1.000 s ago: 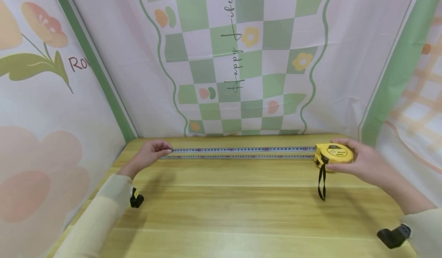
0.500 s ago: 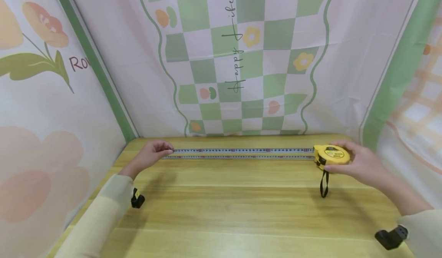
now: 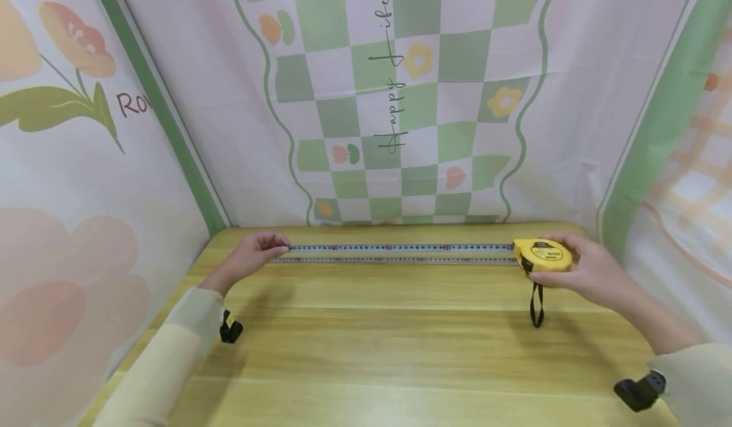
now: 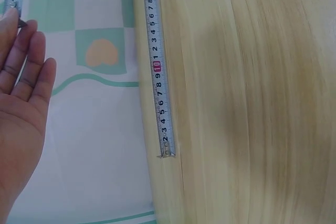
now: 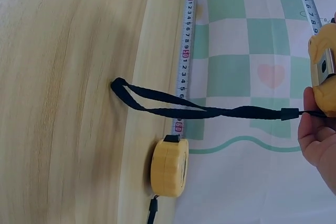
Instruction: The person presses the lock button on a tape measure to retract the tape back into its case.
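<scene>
Pinching the silver metal blade point(image 3: 394, 248) in my left hand point(image 3: 254, 251), tip hold partly hidden. Right hand point(image 3: 595, 271) grips its yellow rounded plastic case point(image 3: 546, 255). Blade spans between, above a second silver tape point(image 4: 159, 82) on the wooden table point(image 3: 366, 344); best held taut, level.

Bright, soft, even light fills the head view, seemingly from above, leaving a pale sheen on the wooden table point(image 3: 394, 351) at the bottom centre. Faint, fuzzy-edged shadows spread across the wood beside the left sleeve point(image 3: 166, 351) and the right forearm point(image 3: 657, 319). Wide-lens stretching makes the printed side walls point(image 3: 86, 179) lean outward. Numbers on the upper tape point(image 3: 400, 247) are small but crisp — those on the lower tape point(image 3: 400, 260) are too tiny to read. Both wrist views look paler and slightly soft; in the right one, a darker shadow hugs the yellow case point(image 5: 169, 167) on the table.
</scene>
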Tool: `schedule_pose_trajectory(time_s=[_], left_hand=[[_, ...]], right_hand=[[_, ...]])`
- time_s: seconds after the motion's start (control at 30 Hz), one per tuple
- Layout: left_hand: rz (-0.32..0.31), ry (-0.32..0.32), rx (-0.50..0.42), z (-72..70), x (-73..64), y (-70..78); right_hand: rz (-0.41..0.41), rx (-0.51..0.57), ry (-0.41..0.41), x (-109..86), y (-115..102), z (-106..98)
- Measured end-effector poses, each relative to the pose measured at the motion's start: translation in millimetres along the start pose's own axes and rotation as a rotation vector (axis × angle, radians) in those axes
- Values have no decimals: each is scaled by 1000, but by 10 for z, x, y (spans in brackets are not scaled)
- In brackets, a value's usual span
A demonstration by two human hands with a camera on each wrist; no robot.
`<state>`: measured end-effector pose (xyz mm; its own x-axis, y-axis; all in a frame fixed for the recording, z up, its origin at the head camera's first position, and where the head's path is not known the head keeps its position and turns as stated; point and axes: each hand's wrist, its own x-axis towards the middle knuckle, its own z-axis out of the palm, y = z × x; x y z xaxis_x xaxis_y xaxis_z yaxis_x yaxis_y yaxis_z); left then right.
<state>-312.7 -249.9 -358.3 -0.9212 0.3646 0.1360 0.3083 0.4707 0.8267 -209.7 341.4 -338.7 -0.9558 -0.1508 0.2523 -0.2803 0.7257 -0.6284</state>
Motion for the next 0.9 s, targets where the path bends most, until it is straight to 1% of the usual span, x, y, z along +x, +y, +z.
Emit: schedule_pose_trajectory(time_s=[0.17, 0.3, 0.47, 0.63, 0.9], left_hand=[[-8, -3, -11, 17, 17, 17], [-5, -3, -17, 26, 26, 29], [15, 3, -9, 40, 50, 37], [14, 3, -10, 40, 53, 48], [5, 9, -19, 44, 27, 108]], right_hand=[[10, -7, -1, 19, 11, 9], [1, 3, 2, 15, 11, 10], [-9, 31, 9, 9, -4, 12], [-7, 51, 11, 11, -25, 12], [-21, 110, 7, 6, -58, 17]])
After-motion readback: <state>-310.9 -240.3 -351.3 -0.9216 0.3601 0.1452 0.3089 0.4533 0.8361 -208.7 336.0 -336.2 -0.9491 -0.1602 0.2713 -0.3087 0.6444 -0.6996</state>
